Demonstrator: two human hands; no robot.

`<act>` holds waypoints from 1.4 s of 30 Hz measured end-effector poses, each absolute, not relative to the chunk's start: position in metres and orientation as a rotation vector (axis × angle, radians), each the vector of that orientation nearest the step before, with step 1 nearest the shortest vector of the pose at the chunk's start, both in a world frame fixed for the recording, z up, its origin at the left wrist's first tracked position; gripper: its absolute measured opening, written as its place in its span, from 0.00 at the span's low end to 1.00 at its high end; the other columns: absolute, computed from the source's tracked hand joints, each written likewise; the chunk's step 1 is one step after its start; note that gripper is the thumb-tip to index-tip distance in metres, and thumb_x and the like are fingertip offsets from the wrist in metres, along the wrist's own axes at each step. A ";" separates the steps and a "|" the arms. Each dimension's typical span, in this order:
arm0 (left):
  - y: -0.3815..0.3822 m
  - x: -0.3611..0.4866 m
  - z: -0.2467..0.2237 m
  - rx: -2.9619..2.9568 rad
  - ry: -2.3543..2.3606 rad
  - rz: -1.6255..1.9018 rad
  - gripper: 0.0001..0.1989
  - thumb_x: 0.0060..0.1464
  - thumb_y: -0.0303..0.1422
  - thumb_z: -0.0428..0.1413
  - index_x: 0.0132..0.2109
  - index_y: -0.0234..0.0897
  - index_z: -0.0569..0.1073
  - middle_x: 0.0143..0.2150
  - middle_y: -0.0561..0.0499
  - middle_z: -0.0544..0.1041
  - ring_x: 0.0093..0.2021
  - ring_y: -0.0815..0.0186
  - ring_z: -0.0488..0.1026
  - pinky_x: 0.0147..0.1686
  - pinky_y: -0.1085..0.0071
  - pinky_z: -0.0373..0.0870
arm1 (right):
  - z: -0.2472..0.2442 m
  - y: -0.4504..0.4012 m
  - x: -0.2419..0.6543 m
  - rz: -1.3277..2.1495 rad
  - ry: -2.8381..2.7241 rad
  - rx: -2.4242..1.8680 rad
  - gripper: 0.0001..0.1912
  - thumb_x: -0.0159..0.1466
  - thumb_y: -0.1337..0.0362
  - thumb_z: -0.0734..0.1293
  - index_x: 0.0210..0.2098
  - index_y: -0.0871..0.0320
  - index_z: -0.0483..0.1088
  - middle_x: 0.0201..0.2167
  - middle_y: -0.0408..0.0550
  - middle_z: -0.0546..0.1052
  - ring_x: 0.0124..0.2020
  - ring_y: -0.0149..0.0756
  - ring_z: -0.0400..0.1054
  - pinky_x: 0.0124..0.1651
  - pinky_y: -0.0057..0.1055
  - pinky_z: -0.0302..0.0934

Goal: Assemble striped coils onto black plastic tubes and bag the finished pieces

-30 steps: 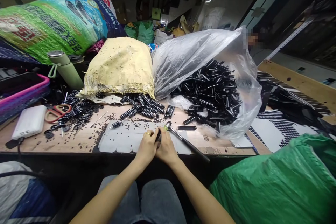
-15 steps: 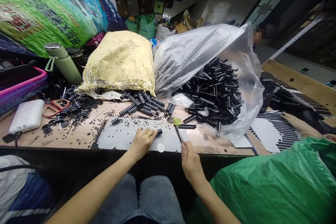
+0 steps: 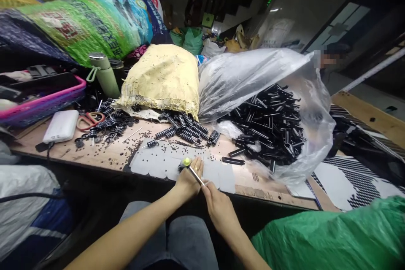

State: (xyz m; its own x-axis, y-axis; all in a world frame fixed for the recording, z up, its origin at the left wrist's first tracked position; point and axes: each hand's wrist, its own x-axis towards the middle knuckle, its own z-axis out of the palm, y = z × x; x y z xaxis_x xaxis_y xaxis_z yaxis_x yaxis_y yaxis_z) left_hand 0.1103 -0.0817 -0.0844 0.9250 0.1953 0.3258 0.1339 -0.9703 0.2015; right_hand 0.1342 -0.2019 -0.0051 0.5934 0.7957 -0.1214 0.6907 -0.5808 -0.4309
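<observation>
My right hand (image 3: 218, 204) grips the thin handle of a small hammer (image 3: 196, 176). Its yellow-green head lies over the near side of my left hand (image 3: 189, 181), by the thumb. My left hand rests at the front edge of a grey plate (image 3: 218, 173), fingers drawn together. Whatever those fingers hold is hidden by the hand and hammer. A black strip part (image 3: 233, 160) lies right of the plate. Behind it are black-and-white ribbed rolls (image 3: 186, 128) and scattered tiny dark pieces.
A clear plastic bag (image 3: 253, 67) spills black parts (image 3: 268, 122). To its left stand a yellow sack (image 3: 164, 76), a green bottle (image 3: 106, 76), red scissors (image 3: 90, 121), a white box (image 3: 61, 125) and a pink-rimmed basket (image 3: 47, 95). A green sack (image 3: 335, 236) sits at front right.
The view has shifted, so the table things appear farther right. The hammer head has swung left, from beyond my left hand onto it. The black piece seen in my left hand is now hidden.
</observation>
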 end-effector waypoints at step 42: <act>-0.057 0.126 -0.005 1.025 0.560 0.309 0.14 0.41 0.33 0.59 0.35 0.31 0.66 0.21 0.56 0.64 0.20 0.75 0.59 0.21 0.78 0.58 | -0.022 -0.177 0.219 0.891 -0.702 -1.608 0.21 0.54 0.53 0.65 0.40 0.62 0.66 0.33 0.51 0.74 0.33 0.35 0.69 0.35 0.33 0.63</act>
State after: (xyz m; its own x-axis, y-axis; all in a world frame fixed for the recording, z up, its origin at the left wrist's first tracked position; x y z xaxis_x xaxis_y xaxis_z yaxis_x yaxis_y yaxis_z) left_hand 0.1256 -0.0572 -0.0051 0.8192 0.4926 -0.2937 0.0151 0.4935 0.8696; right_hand 0.2192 -0.1767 -0.0223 0.5397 0.8215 -0.1840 -0.0135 -0.2101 -0.9776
